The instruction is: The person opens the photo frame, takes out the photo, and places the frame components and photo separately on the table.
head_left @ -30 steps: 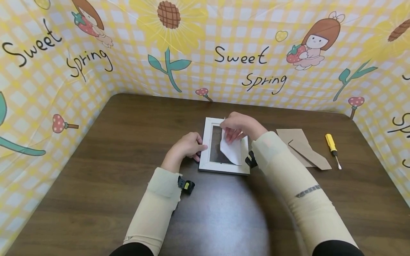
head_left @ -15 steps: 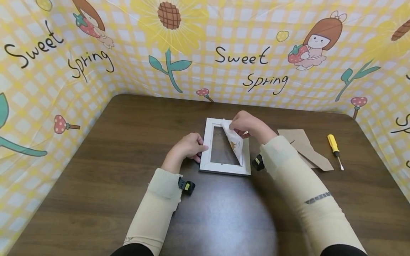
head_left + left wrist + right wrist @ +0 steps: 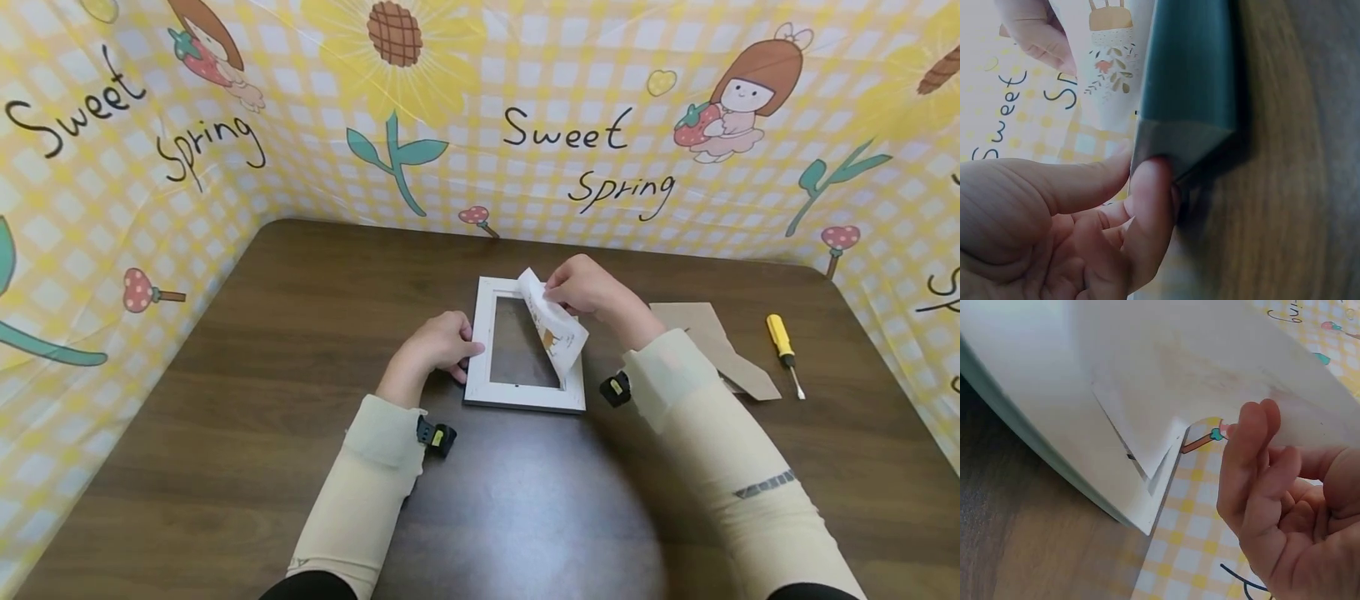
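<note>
A white picture frame [image 3: 484, 333] lies on the brown table, its dark inner panel [image 3: 517, 346] showing. My left hand [image 3: 442, 343] grips the frame's left edge, thumb on top and fingers at the side. In the left wrist view the thumb and index finger [image 3: 1152, 187] pinch that edge, which has a green-grey side [image 3: 1191, 69]. With my right hand [image 3: 588, 292] I pinch the upper part of a white printed paper sheet [image 3: 553, 325]. The sheet is lifted and bent over the frame's right half, with its lower corner still at the frame's opening. Its printed side carries leaves and an orange-brown shape.
Folded brown cardboard [image 3: 731, 358] lies right of the frame, partly behind the right forearm. Farther right is a screwdriver [image 3: 782, 346] with a yellow handle. A yellow checked cloth [image 3: 450, 167] with printed figures and lettering surrounds the table's back and sides.
My right hand has moved right and slightly away, peeling the paper up from the frame so that more of the panel and the printed side show. The left hand has stayed on the frame's edge.
</note>
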`<action>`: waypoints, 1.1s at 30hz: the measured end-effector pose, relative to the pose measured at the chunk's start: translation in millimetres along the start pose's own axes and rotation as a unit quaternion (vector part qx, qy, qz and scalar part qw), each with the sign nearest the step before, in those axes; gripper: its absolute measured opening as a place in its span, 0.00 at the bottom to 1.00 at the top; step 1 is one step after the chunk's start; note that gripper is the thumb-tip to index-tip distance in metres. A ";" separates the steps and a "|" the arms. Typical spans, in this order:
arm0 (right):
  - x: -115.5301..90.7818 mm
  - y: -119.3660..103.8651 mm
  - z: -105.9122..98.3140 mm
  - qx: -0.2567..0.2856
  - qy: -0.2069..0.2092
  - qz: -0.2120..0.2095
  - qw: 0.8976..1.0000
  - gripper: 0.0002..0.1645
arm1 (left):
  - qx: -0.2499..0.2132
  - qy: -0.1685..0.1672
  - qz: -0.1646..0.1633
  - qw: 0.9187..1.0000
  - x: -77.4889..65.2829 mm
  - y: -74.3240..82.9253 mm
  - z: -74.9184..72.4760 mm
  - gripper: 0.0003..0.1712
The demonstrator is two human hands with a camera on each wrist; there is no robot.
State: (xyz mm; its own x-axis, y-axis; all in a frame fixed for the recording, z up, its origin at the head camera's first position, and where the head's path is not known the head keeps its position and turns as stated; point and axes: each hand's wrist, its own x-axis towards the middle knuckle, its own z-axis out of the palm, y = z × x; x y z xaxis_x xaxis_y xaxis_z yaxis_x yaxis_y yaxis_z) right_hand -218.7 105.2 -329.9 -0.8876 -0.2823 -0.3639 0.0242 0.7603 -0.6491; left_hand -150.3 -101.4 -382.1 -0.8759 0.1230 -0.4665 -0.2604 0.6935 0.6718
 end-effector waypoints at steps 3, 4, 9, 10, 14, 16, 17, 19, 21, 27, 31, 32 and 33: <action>-3.3 -0.1 -1.4 0.000 0.007 0.003 1.000 0.09 | -0.002 -0.002 0.000 1.000 -1.0 0.4 -0.5 0.14; -4.5 -0.5 -2.0 0.001 0.010 0.004 1.000 0.09 | -0.003 -0.002 -0.001 1.000 -1.2 0.4 -0.7 0.14; -11.9 -1.0 -7.8 0.004 0.028 -0.006 1.000 0.10 | -0.003 0.001 -0.006 1.000 -2.3 -0.2 -1.9 0.14; -13.3 -0.7 -9.4 0.005 0.031 -0.008 0.999 0.10 | -0.004 0.001 -0.006 1.000 -2.5 -0.3 -2.1 0.14; -18.4 0.9 -17.1 0.003 0.037 -0.018 0.999 0.11 | -0.009 -0.002 -0.003 1.000 -2.3 -0.7 -2.3 0.14; -21.2 2.0 -20.9 0.009 0.039 -0.021 0.999 0.11 | -0.012 -0.004 -0.002 1.000 -1.5 -1.6 -1.7 0.14; -22.5 2.7 -22.8 0.012 0.041 -0.021 0.999 0.11 | -0.013 -0.004 -0.001 1.000 -1.1 -2.0 -1.3 0.14; -26.0 3.4 -26.5 0.019 0.044 -0.022 0.999 0.11 | -0.017 -0.005 0.000 1.000 -0.6 -2.4 -0.8 0.14; -28.6 5.4 -30.3 0.029 0.049 -0.025 0.998 0.12 | -0.022 -0.006 -0.001 1.000 -0.4 -2.5 -0.5 0.14; -36.2 14.6 -42.7 0.045 0.075 -0.032 0.996 0.13 | -0.033 -0.009 -0.002 0.999 -1.0 -1.3 -2.0 0.14; -41.0 26.8 -49.8 0.046 0.099 -0.022 0.994 0.15 | -0.040 -0.013 0.000 0.999 -0.1 -1.7 -2.7 0.13; -41.9 30.9 -51.1 0.051 0.107 -0.019 0.993 0.16 | -0.042 -0.015 -0.001 0.999 0.2 -1.9 -2.7 0.13; -42.6 35.1 -52.5 0.055 0.114 -0.016 0.992 0.16 | -0.043 -0.016 0.000 0.999 0.4 -2.2 -2.8 0.13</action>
State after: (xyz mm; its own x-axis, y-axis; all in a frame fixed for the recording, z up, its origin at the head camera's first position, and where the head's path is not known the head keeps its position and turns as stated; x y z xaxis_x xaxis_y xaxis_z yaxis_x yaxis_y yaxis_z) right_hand -204.2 174.6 -302.1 -0.9695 -0.1559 -0.1893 0.0333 0.6811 -0.7314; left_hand -151.1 -104.8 -382.2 -0.8625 0.1466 -0.4844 -0.2961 0.6300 0.7179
